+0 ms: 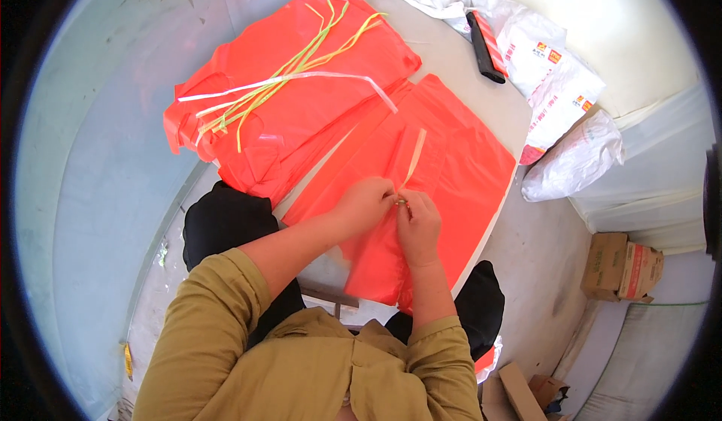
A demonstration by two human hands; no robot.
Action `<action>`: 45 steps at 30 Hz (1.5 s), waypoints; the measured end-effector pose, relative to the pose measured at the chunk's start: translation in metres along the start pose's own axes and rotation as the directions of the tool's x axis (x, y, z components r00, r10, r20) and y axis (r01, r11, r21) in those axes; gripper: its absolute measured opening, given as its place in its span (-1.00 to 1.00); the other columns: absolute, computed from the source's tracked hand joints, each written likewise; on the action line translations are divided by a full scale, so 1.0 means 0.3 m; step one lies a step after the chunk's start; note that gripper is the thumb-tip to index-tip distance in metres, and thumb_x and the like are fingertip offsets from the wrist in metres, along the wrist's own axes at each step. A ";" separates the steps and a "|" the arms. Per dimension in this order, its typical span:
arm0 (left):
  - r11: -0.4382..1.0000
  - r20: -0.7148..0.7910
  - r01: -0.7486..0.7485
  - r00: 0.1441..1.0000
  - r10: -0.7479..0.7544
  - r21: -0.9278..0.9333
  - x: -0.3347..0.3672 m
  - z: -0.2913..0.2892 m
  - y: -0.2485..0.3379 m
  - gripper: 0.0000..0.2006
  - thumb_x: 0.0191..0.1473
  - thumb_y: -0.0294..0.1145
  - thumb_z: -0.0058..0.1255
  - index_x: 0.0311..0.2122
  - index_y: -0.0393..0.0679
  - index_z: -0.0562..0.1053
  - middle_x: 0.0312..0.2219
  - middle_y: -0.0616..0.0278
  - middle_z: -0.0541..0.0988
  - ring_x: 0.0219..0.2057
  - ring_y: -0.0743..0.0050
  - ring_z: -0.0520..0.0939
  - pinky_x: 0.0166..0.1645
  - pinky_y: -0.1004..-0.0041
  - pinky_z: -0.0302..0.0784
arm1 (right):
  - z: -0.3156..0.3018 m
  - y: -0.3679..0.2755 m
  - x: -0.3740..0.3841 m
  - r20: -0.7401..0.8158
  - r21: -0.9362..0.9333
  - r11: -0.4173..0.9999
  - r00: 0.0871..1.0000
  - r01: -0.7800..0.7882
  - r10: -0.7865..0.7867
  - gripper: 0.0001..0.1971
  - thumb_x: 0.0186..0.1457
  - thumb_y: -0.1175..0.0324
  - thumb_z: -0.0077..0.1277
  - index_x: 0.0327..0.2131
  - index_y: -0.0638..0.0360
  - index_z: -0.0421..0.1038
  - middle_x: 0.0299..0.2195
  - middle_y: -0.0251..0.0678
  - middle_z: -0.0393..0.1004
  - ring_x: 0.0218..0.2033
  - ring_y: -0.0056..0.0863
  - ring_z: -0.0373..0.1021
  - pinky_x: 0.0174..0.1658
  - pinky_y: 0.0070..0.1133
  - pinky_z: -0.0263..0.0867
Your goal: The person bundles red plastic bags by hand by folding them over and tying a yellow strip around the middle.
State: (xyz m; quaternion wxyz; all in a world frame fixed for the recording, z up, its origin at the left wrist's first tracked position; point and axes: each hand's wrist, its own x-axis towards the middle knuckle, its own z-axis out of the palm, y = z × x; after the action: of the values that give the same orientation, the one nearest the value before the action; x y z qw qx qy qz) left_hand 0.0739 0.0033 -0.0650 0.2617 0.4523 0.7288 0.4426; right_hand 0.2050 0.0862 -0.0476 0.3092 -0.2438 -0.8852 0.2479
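My left hand point(368, 203) and my right hand point(419, 222) meet over a stack of red plastic bags or sheets point(474, 158) on the table. Both are closed, fingertips pinched together around a narrow plastic strip point(414, 154). One end of it rises away from me past my fingers, looking pale orange against the red. A gathered red fold point(376, 267) hangs toward me below my hands. My fingers hide how the strip passes around the plastic. To the left lies another red plastic stack point(248, 56), with several loose yellow-green strips point(289, 71) and a white strip point(323, 74) across it.
A black-and-red roll or package point(485, 49) lies at the table's far right. White printed sacks point(556, 83) are heaped beyond that edge. Cardboard boxes point(605, 267) stand on the floor at right. A pale curved wall point(98, 158) is at left. My knees flank the table's near side.
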 end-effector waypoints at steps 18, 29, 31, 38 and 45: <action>0.997 -0.019 -0.075 0.997 0.075 -0.017 -0.033 -0.024 0.021 -0.91 0.06 -0.45 0.08 -0.34 -0.23 0.50 -0.39 -0.02 0.52 -0.28 -0.08 0.55 -0.17 0.16 0.47 | -0.023 -0.043 -0.024 0.164 0.272 0.867 0.908 -0.418 0.386 -0.85 0.07 0.53 0.08 -0.24 0.22 0.48 -0.31 -0.14 0.53 -0.27 -0.22 0.49 -0.20 -0.45 0.41; 1.000 0.018 -0.023 1.000 0.023 0.008 -0.015 -0.014 0.020 -0.89 0.08 -0.41 0.06 -0.32 -0.22 0.51 -0.35 -0.02 0.53 -0.25 -0.08 0.56 -0.16 0.16 0.47 | -0.063 -0.022 -0.009 0.189 0.162 0.966 0.967 -0.200 0.169 -0.88 0.01 0.57 0.11 -0.32 0.25 0.52 -0.28 -0.16 0.48 -0.27 -0.23 0.46 -0.21 -0.44 0.38; 0.999 0.010 -0.031 0.999 0.031 0.012 -0.009 -0.019 0.011 -0.88 0.08 -0.41 0.05 -0.31 -0.22 0.51 -0.34 -0.02 0.53 -0.24 -0.08 0.56 -0.15 0.16 0.48 | -0.073 -0.020 -0.016 0.197 0.194 0.955 0.963 -0.223 0.184 -0.91 0.04 0.62 0.10 -0.33 0.28 0.51 -0.21 -0.27 0.45 -0.25 -0.44 0.39 -0.21 -0.57 0.34; 0.988 -0.082 0.070 0.995 -0.059 0.138 -0.001 -0.064 0.056 -0.89 0.10 -0.44 0.02 -0.28 -0.22 0.48 -0.31 -0.01 0.51 -0.24 -0.11 0.56 -0.14 0.14 0.48 | -0.106 0.027 -0.103 0.111 0.020 0.995 0.989 -0.096 0.093 -0.74 0.00 0.57 0.18 -0.17 0.22 0.50 0.03 -0.15 0.34 -0.03 -0.30 0.34 -0.01 -0.48 0.35; 0.998 0.188 0.010 0.982 -0.022 0.068 -0.108 -0.106 0.066 -0.70 0.10 -0.32 0.11 -0.09 -0.24 0.44 -0.26 -0.06 0.50 -0.16 0.01 0.57 -0.06 0.22 0.51 | -0.112 -0.001 -0.146 0.156 0.188 0.819 0.839 -0.543 0.521 -0.15 0.02 0.46 0.21 0.33 0.24 -0.06 0.20 0.01 0.21 0.10 -0.17 0.32 0.14 -0.35 0.31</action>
State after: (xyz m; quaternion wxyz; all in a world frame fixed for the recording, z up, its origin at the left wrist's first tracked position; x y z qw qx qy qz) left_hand 0.0721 -0.0347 -0.0332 0.3177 0.4948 0.7187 0.3710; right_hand 0.2576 0.0701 -0.0430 0.2097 -0.4321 -0.7620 0.4344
